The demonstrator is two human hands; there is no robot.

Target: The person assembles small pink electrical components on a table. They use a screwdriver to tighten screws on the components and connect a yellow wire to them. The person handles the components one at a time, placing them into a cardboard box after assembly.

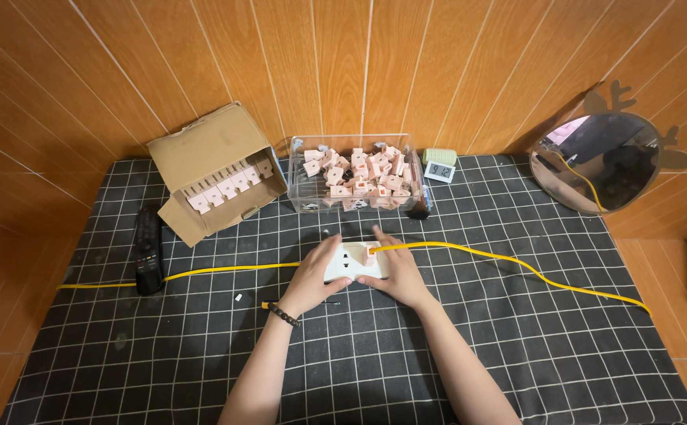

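Nearest, left hand [312,277] and right hand [397,271] clasp a white socket plate [353,262] from both sides at mid-table, fingers curled on its edges; a yellow cable [516,264] runs across beneath. Beyond: black remote [149,249], open cardboard box [216,169], and clear bin [357,173] of small pale parts against the wall.

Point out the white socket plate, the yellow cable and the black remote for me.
white socket plate [349,262], head view: bare face between the hands.
yellow cable [516,264], head view: stretch right of the hands.
black remote [149,250], head view: middle of its body.
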